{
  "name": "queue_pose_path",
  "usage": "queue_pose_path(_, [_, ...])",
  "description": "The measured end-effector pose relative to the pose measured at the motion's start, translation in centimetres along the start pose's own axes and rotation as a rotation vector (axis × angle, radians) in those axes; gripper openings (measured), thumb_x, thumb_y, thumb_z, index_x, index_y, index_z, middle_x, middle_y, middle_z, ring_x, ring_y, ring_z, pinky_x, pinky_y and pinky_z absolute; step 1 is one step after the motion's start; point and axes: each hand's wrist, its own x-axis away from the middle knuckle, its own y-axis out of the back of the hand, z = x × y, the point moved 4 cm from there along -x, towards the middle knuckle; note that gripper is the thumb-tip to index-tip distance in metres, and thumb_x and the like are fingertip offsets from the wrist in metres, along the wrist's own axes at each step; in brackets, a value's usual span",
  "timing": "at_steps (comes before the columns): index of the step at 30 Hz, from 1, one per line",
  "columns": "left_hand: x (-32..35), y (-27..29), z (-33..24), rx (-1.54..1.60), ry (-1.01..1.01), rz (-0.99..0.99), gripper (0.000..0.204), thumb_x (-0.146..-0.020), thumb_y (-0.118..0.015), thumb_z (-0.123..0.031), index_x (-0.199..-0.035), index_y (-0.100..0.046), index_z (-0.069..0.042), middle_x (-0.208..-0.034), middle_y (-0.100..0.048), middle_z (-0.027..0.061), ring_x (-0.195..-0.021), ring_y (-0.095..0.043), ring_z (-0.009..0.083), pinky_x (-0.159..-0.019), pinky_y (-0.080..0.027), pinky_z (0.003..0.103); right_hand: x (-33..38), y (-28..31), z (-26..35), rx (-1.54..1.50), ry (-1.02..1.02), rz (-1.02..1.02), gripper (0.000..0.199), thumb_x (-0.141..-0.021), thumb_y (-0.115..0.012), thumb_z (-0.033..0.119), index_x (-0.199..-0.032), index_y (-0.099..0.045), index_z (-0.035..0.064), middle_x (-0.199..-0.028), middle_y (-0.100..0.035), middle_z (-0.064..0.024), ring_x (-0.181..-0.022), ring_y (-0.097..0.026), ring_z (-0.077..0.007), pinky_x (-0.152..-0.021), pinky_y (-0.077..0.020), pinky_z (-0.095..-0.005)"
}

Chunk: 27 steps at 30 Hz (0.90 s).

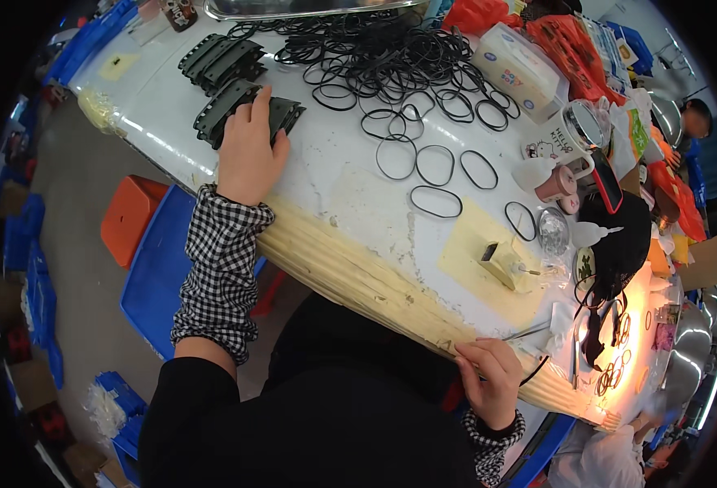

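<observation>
My left hand reaches over a row of dark green, slotted plastic parts at the far left of the table. Its fingers are stretched out on them and the thumb stands apart; the undersides of the fingers are hidden. Behind lies a second group of the same parts. Down at the front edge, on the right, my right hand is closed in a pinch. A thin black rubber band sticks out from behind its fingers, the rest hidden. Many black rubber rings lie in a tangled heap at the back, with several loose ones nearer.
A small yellowish block-shaped holder stands on a yellow patch. To the right are a tissue box, a mug, a phone and a bright lamp glow. A blue chair and orange stool stand left below.
</observation>
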Motion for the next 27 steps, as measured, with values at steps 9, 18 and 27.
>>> queue_pose_path(9, [0.6,0.6,-0.5,0.238,0.072,0.074,0.07,-0.079,-0.072,-0.012,-0.14,-0.039,-0.005,-0.114,-0.056,0.021,-0.102,-0.059,0.0388,-0.087,-0.05,0.042,0.5,0.1,0.1,0.014,0.0,0.006,0.021,-0.071,-0.075,0.003,-0.091,-0.069,0.0025,-0.08,-0.065,-0.0104,-0.075,-0.062,-0.0302,-0.068,-0.0502,-0.0377])
queue_pose_path(18, [1.1,1.7,-1.3,0.371,0.036,0.106,0.073,-0.077,-0.073,-0.014,-0.139,-0.038,-0.002,-0.111,-0.06,0.0245,-0.103,-0.06,0.0388,-0.088,-0.049,0.042,0.8,-0.1,0.2,0.02,-0.034,0.026,0.021,-0.071,-0.075,0.005,-0.091,-0.069,0.0026,-0.082,-0.066,-0.0109,-0.077,-0.062,-0.0308,-0.071,-0.0505,-0.038])
queue_pose_path(27, [-4.3,7.8,4.8,0.118,0.081,0.037,0.069,-0.082,-0.073,-0.017,-0.14,-0.039,-0.006,-0.098,-0.067,0.0187,-0.088,-0.069,0.0277,-0.075,-0.054,0.036,0.7,-0.4,0.6,0.02,-0.039,0.019,0.021,-0.071,-0.075,0.005,-0.09,-0.069,0.0025,-0.08,-0.064,-0.0112,-0.076,-0.061,-0.0312,-0.069,-0.0498,-0.0381])
